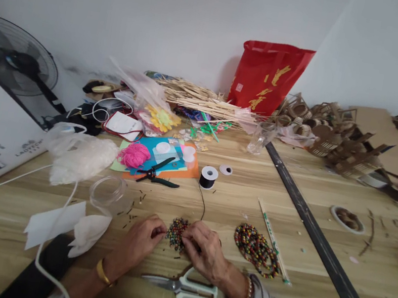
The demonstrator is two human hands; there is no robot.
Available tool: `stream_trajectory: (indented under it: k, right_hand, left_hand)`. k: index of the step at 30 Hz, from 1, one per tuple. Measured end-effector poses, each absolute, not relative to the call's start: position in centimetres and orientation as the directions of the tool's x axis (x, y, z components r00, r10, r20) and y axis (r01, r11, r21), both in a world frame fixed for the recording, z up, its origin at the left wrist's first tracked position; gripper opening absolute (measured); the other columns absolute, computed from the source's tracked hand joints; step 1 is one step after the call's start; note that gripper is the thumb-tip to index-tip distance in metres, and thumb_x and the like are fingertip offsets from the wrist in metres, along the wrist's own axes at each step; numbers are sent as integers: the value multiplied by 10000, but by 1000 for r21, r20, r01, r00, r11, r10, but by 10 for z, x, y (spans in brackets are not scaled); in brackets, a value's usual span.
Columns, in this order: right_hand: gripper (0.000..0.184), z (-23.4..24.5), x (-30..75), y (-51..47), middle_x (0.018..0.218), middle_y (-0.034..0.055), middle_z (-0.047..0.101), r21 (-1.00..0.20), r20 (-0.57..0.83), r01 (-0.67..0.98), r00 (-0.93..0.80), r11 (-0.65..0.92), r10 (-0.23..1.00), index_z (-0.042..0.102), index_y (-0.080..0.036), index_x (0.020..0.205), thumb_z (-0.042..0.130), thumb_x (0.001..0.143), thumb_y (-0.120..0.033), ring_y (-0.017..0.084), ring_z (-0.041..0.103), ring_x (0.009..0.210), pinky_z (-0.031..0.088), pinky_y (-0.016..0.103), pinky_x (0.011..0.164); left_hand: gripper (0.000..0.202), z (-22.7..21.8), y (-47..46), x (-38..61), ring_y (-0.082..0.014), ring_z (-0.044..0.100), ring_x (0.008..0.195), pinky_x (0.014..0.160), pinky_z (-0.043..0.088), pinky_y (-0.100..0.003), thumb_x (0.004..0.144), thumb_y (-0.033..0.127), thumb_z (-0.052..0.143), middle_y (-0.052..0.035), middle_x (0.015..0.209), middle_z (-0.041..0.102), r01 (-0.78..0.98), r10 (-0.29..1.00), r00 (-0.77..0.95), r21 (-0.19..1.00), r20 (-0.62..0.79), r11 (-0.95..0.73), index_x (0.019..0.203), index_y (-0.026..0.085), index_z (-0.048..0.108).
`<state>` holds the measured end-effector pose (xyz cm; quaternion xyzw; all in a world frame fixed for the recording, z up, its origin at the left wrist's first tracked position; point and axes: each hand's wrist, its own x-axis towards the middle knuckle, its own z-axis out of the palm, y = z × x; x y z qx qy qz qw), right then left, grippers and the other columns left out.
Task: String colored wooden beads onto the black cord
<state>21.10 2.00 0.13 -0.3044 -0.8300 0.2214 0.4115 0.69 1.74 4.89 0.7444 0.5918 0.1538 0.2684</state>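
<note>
Bead heap (177, 231): lying between left hand (141, 237) and right hand (207, 251), both curling inward, closure and hold not showing clearly.

Left hand (140, 239) faces right hand (207, 251), fingers (159, 228) curled.

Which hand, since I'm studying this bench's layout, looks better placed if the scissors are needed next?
Probably the right hand: the scissors lie close by, handles on its side, blades pointing left. The left hand, at the left edge of the loose beads, is farther from the handles.
</note>
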Motion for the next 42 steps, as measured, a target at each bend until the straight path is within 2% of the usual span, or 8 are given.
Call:
stream_trajectory:
  k: [12, 22, 24, 26, 29, 31, 35, 42]
  right_hand:
    - [135, 3, 211, 20, 795, 53, 607, -593, 559, 349, -471, 725, 683, 566, -198, 895, 449, 963, -204, 170, 568, 734, 452, 265, 646]
    - [143, 8, 209, 20, 793, 58, 628, -615, 566, 321, -457, 720, 687, 582, -192, 887, 459, 961, -196, 169, 587, 728, 466, 263, 645]
    - [149, 8, 209, 20, 797, 60, 631, -618, 568, 320, -450, 718, 689, 587, -192, 887, 460, 964, -203, 170, 594, 735, 472, 265, 654]
    - [151, 8, 209, 20, 803, 60, 634, -615, 566, 322, -455, 720, 687, 589, -194, 893, 458, 966, -206, 171, 597, 743, 475, 268, 660]
    - [153, 7, 209, 20, 798, 60, 634, -611, 570, 320, -457, 724, 683, 589, -197, 896, 454, 968, -205, 171, 594, 736, 474, 268, 649]
    - [158, 7, 210, 21, 793, 60, 631, -610, 573, 321, -453, 724, 683, 589, -198, 895, 450, 970, -206, 171, 590, 729, 472, 268, 644]
    - [165, 7, 210, 21, 797, 58, 622, -608, 574, 320, -456, 727, 681, 588, -197, 898, 444, 975, -213, 168, 584, 735, 469, 269, 651]
    - [174, 7, 210, 21, 803, 57, 621, -627, 550, 315, -470, 713, 691, 585, -196, 893, 437, 980, -225, 167, 583, 743, 462, 261, 647]
  left_hand:
    - [191, 52, 13, 9, -187, 618, 728, 712, 442, -273, 759, 44, 516, -53, 768, 661, 777, 945, 308, 602, -109, -183, 716, 163, 658]
    - [156, 41, 11, 8, -197, 605, 756, 715, 439, -285, 769, 100, 537, -49, 767, 634, 792, 940, 332, 563, -75, -235, 696, 174, 654]
    - [143, 39, 12, 10, -189, 604, 710, 689, 449, -283, 745, 100, 546, -49, 734, 639, 770, 950, 306, 602, -55, -213, 676, 171, 651]
    - [122, 37, 13, 12, -173, 598, 644, 645, 459, -270, 724, 116, 555, -43, 688, 649, 702, 963, 267, 692, -35, -169, 664, 168, 648]
    - [81, 30, 13, 15, -162, 612, 616, 613, 482, -254, 712, 185, 581, -39, 663, 678, 510, 972, 226, 857, -58, -67, 681, 160, 652]
    - [99, 25, 14, 16, -166, 624, 631, 618, 496, -255, 699, 240, 613, -42, 668, 694, 388, 973, 209, 922, -100, 12, 696, 151, 655]
    - [155, 19, 15, 16, -156, 612, 628, 608, 494, -248, 672, 289, 676, -30, 652, 687, 260, 969, 197, 961, -152, 97, 708, 139, 662]
    - [185, 14, 16, 17, -147, 608, 635, 630, 492, -250, 664, 297, 728, -30, 674, 694, 165, 966, 221, 981, -138, 103, 723, 133, 666]
